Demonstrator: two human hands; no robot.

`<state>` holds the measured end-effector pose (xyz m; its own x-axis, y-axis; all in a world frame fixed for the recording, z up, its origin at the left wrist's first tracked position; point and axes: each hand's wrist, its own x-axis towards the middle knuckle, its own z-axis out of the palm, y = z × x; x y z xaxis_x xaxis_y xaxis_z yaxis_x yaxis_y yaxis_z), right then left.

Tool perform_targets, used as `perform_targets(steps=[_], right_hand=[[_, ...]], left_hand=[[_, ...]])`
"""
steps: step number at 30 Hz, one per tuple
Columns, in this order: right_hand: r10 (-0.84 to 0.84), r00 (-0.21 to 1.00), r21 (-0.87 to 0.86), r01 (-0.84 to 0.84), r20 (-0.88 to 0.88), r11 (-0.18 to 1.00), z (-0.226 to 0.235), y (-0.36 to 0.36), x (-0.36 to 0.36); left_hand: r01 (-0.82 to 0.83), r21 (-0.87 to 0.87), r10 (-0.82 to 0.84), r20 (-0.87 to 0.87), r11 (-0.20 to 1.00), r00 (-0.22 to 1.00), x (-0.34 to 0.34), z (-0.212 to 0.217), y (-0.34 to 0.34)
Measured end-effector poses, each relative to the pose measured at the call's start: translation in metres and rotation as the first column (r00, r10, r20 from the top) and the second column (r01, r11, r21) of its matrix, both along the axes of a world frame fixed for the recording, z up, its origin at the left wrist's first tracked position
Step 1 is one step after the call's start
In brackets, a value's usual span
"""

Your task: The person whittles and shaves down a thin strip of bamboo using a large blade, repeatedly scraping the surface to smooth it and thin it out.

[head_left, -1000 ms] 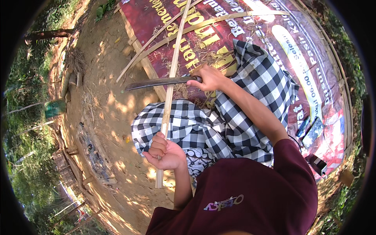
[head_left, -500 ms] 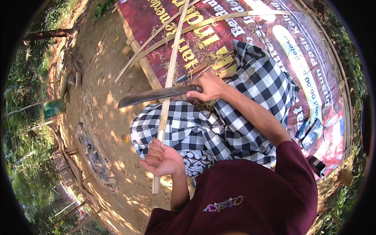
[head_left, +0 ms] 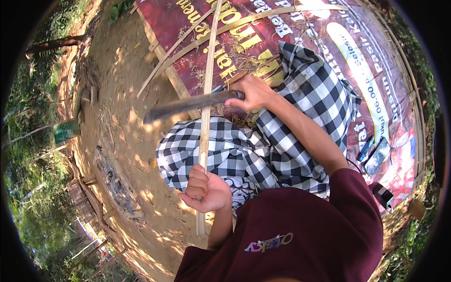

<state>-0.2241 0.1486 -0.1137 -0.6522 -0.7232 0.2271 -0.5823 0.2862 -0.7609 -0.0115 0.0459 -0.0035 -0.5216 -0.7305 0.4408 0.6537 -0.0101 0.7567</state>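
My left hand (head_left: 204, 189) is closed round the lower part of a long pale strip (head_left: 206, 127), which looks like split bamboo. The strip runs away from me over my knee, and its far end leaves the view at the top. My right hand (head_left: 251, 94) grips the handle of a machete (head_left: 188, 106), whose dark, broad blade points left. The blade crosses over the strip beyond my knee; whether it touches the wood I cannot tell. Black-and-white checked cloth (head_left: 225, 141) covers my legs.
A dark red printed banner (head_left: 197, 51) covers the surface ahead, with fibre shavings (head_left: 253, 61) scattered on it. A thin curved strip (head_left: 263, 21) lies across it. At right are a phone (head_left: 377, 157) and a small black box (head_left: 381, 195). Bare soil (head_left: 117, 84) spreads left.
My left hand and the near end of the strip have shifted right. The strip now stands more upright in view. The machete has moved slightly away from me and its blade is blurred.
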Motion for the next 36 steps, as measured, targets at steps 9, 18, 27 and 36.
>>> perform_targets(steps=[9, 18, 27, 36], right_hand=[[-0.126, 0.975, -0.078, 0.142, 0.183, 0.987, -0.004, -0.006, -0.02], [-0.154, 0.985, -0.094, 0.161, 0.071, 0.982, -0.016, -0.012, -0.019], [-0.111, 0.99, -0.051, 0.116, 0.09, 0.992, -0.009, -0.013, -0.016], [-0.154, 0.955, 0.022, 0.153, 0.254, 0.988, 0.005, -0.011, -0.017]], left_hand=[[0.015, 0.041, -0.015, -0.02, 0.999, 1.0, -0.004, 0.013, 0.004], [0.019, 0.205, -0.006, -0.063, 0.979, 0.998, 0.0, 0.027, -0.016], [-0.064, 0.197, 0.075, -0.05, 0.978, 0.996, 0.007, 0.039, -0.033], [0.112, 0.113, -0.107, -0.053, 0.987, 0.993, 0.051, 0.099, -0.072]])
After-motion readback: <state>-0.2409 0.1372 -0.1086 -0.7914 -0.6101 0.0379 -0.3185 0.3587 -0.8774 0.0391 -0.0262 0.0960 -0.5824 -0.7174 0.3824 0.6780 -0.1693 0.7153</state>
